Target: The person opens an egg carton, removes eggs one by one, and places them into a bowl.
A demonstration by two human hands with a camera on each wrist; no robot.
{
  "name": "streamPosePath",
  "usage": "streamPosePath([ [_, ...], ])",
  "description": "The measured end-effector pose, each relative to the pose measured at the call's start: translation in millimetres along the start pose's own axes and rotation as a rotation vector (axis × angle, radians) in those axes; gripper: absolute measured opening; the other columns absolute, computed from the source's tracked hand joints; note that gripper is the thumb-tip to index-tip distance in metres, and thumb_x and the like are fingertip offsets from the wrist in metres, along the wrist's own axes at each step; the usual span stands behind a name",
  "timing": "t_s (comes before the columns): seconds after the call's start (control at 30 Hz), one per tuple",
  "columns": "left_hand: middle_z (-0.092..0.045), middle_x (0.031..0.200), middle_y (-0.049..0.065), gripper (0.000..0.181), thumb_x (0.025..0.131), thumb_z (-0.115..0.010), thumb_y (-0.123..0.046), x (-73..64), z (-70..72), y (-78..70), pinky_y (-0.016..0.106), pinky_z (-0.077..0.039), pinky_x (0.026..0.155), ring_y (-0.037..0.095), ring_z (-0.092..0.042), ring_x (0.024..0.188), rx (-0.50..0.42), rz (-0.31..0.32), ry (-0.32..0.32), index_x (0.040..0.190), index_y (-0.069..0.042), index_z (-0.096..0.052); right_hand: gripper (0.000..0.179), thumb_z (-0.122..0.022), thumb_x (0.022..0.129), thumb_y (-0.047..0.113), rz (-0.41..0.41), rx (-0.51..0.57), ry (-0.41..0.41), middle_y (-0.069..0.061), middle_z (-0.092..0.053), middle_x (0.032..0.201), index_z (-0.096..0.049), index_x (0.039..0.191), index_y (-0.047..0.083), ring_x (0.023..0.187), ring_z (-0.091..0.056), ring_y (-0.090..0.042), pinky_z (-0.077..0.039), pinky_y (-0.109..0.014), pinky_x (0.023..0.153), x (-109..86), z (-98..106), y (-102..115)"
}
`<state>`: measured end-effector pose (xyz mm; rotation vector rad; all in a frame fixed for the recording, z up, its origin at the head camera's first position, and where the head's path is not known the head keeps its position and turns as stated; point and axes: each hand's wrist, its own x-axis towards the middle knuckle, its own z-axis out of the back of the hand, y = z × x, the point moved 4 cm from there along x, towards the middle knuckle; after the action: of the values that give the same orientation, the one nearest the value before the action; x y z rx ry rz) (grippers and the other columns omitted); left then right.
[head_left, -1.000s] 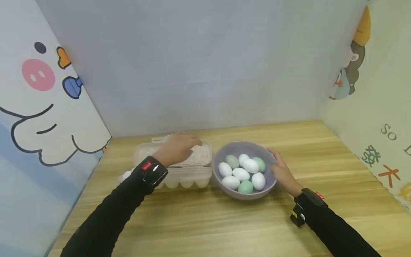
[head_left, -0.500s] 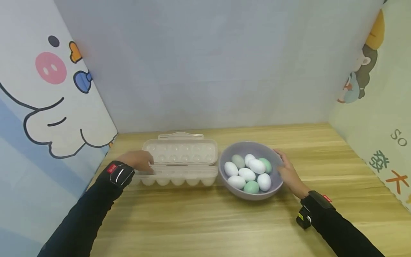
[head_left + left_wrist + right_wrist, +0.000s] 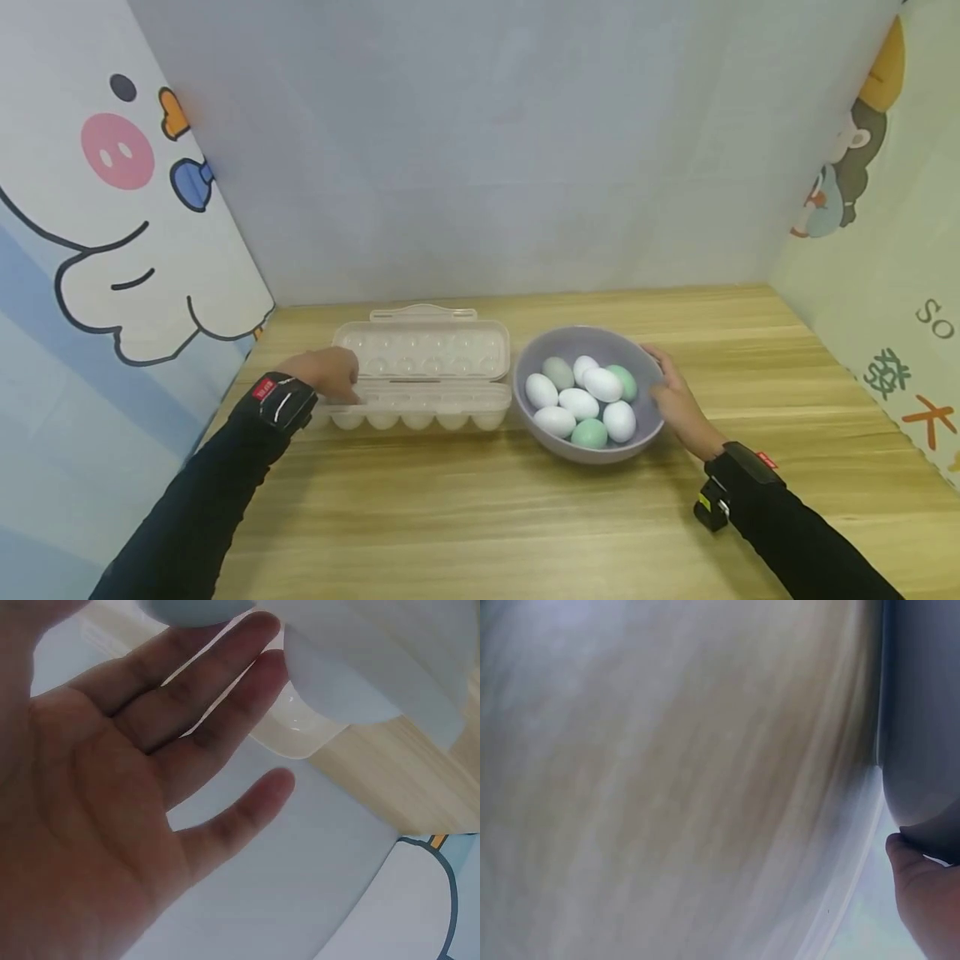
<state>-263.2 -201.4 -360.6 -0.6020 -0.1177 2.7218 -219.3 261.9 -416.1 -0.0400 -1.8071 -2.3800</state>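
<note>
My left hand [image 3: 324,373] reaches down into the left end of a clear plastic egg carton [image 3: 431,398], fingers bent downward. In the left wrist view its fingers curl at a pale egg [image 3: 196,609], mostly cut off by the top edge. A second egg [image 3: 330,682] bulges up beside the fingertips. On the right, a grey-purple bowl [image 3: 525,421] holds several white eggs [image 3: 579,404], a green egg [image 3: 589,433], a second green one and a greyish one. My right hand [image 3: 678,408] grips the bowl's right rim.
The carton's lid [image 3: 431,350] lies folded back toward the wall, its flap [image 3: 423,313] behind it. The wooden table [image 3: 480,525] meets a pale back wall [image 3: 495,167]. Cartoon-printed walls [image 3: 112,250] stand at both sides.
My left hand has moved left across the carton from above its lid to its left end, then stayed there. My right hand stays on the bowl. The head view has shifted slightly.
</note>
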Motion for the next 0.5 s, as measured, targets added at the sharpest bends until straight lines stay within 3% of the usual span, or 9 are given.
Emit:
streamPosePath([
  [0.2, -0.056, 0.083, 0.002, 0.033, 0.068, -0.071, -0.028, 1.5, 8.2, -3.2, 0.038, -0.045, 0.066, 0.02, -0.049, 0.074, 0.008, -0.036, -0.088, 0.09, -0.007, -0.059, 0.067, -0.027, 0.078, -0.011, -0.006, 0.007, -0.002, -0.02, -0.01, 0.146, -0.011, 0.14, 0.007, 0.129, -0.014, -0.043, -0.021, -0.06, 0.099, -0.9, 1.0, 0.3],
  [0.5, -0.054, 0.081, 0.003, 0.031, 0.066, -0.066, -0.014, 10.4, 25.1, -30.3, 0.036, -0.044, 0.066, 0.02, -0.048, 0.072, -0.059, -0.265, -0.294, 0.094, -0.004, -0.058, 0.068, -0.026, 0.078, -0.011, -0.018, 0.017, -0.004, -0.021, -0.009, 0.145, -0.012, 0.141, 0.012, 0.128, -0.016, -0.044, -0.023, -0.061, 0.097, -0.7, 0.7, -0.9],
])
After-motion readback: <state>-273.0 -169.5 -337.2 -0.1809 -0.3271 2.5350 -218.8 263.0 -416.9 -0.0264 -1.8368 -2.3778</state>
